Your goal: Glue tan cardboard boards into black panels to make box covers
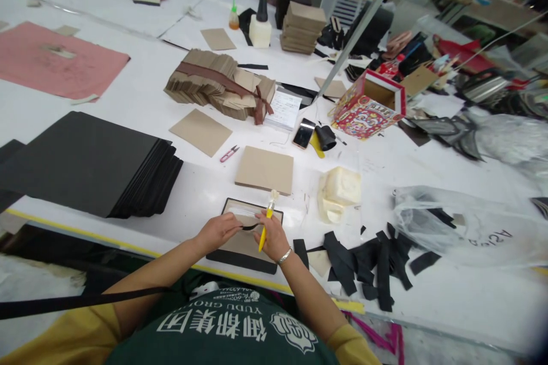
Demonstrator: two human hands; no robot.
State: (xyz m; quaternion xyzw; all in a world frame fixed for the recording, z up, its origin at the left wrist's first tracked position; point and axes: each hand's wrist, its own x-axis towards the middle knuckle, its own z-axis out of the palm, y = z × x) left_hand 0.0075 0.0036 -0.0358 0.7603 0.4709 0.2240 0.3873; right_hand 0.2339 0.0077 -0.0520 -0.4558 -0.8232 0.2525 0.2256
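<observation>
A tan board with black edging (pixel 240 251) lies at the table's front edge, below both hands. My left hand (pixel 219 229) is closed, its fingers pinching one end of a short black strip (pixel 249 227). The strip's other end meets the fingers of my right hand (pixel 274 236). That hand is closed too, round a yellow-handled brush (pixel 262 238) whose pale bristles point away from me. Just beyond the board sits a stack of tan boards (pixel 264 170). To its right is a cream plastic container (pixel 340 188).
Black sheets (pixel 85 159) are piled at the left. Black scraps (pixel 381 262) and a clear plastic bag (pixel 466 228) lie at the right. Farther back are pink snips (pixel 229 153), a phone (pixel 303 133), a patterned box (pixel 368 105) and a slanting metal pole (pixel 363 20).
</observation>
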